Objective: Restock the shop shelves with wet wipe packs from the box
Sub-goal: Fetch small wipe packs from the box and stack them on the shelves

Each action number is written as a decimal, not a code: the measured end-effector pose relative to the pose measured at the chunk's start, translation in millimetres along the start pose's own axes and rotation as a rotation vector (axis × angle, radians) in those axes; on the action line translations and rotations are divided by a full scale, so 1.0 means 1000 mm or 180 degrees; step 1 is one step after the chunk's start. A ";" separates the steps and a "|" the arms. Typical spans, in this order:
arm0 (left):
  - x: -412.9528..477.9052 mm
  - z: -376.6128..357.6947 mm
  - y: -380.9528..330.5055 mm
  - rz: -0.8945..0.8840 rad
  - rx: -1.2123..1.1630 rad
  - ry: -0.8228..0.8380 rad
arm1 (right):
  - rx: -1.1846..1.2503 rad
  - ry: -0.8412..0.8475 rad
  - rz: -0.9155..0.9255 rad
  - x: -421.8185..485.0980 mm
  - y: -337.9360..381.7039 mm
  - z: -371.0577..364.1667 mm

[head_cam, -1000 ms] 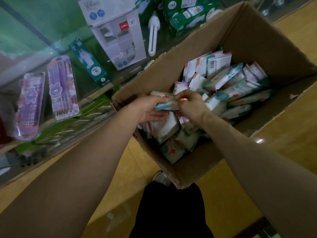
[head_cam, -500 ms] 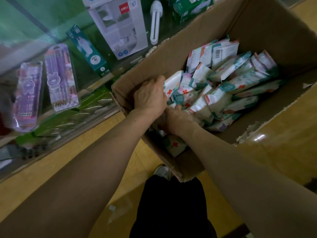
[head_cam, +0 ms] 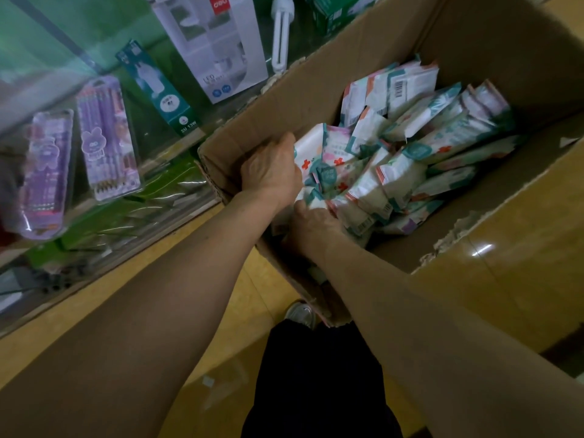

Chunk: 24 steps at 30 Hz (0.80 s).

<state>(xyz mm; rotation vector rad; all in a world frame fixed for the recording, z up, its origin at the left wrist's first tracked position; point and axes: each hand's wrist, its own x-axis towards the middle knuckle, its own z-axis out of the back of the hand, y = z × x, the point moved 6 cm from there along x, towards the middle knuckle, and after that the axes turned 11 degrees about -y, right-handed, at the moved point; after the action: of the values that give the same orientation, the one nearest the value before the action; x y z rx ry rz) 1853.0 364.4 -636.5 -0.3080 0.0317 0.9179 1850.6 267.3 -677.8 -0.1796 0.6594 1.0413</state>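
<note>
Cardboard box on a yellow floor, holding a loose heap of wet wipe packs. Left hand curls its fingers over the near-left end of the heap, gripping packs there. Right hand, just below it, pinches packs with the thumb on top and its fingers hidden beneath. Glass display case stands beside the box.

Dim, flat indoor light was recorded, with a green cast over the glass case. One small bright glare spot was noted on the glossy floor. The walls of the box were shadowed inside. Straight edges were bowed near the frame borders; the left margin was rendered soft.
</note>
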 end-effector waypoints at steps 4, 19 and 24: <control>0.000 0.001 0.001 0.0061 0.0024 0.0121 | 0.1287 -0.0061 -0.0903 0.002 -0.023 0.018; -0.027 0.053 -0.019 0.0484 -0.0293 0.0273 | 0.2444 -0.1036 -0.1455 -0.028 -0.052 0.080; -0.028 0.042 -0.002 0.0384 -0.0112 0.0255 | 0.1209 -0.0415 -0.0734 -0.015 -0.039 0.049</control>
<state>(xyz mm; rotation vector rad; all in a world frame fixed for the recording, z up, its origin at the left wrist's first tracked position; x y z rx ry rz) 1833.4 352.8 -591.4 -0.3788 0.1089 1.0261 1899.2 257.7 -636.3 0.1400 0.6878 0.6855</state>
